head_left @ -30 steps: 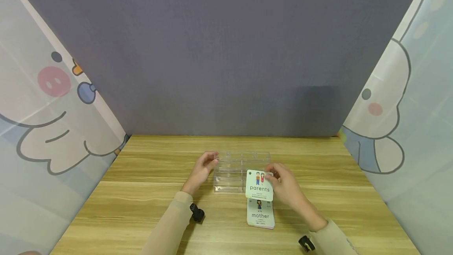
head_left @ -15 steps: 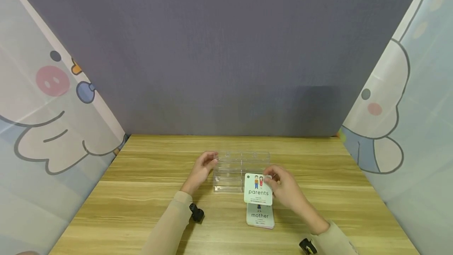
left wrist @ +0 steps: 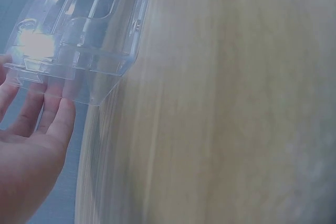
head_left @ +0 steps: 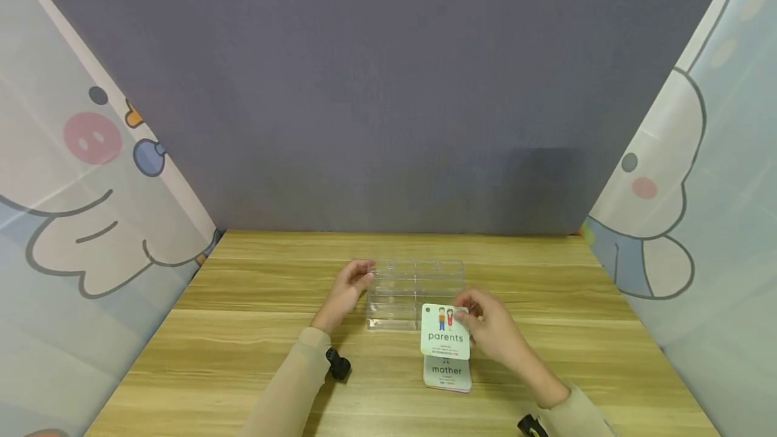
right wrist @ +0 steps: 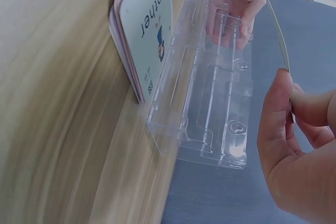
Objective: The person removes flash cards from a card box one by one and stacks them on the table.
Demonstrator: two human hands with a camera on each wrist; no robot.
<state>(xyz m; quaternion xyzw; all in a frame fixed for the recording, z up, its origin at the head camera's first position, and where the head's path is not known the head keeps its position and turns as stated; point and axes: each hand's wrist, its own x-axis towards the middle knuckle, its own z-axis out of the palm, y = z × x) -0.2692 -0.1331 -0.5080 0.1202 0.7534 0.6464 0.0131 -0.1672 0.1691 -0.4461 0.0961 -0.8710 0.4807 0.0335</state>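
My left hand (head_left: pixel 344 294) grips the left end of a clear plastic tiered rack (head_left: pixel 392 312), thumb in front and fingers behind. In the left wrist view its fingers (left wrist: pixel 62 121) show at the rack's transparent wall. Between thumb and fingers, my right hand (head_left: pixel 496 330) pinches a flash card (head_left: pixel 445 348) printed "parents" by its upper right corner. The right wrist view shows this card (right wrist: pixel 278 27) edge-on, raised off the table. Below it in the head view, a small stack of flash cards (head_left: pixel 447 381) has "mother" on top; the held card overlaps its upper part.
The wooden table (head_left: pixel 261 336) ends at a grey panel (head_left: pixel 388 120) behind the rack. Cartoon-printed curtains (head_left: pixel 91 194) hang on both sides. The card stack lies just in front of the rack's right half.
My right hand has brought the "parents" card down and toward me, so it covers more of the "mother" card. The left hand and the rack have stayed put.
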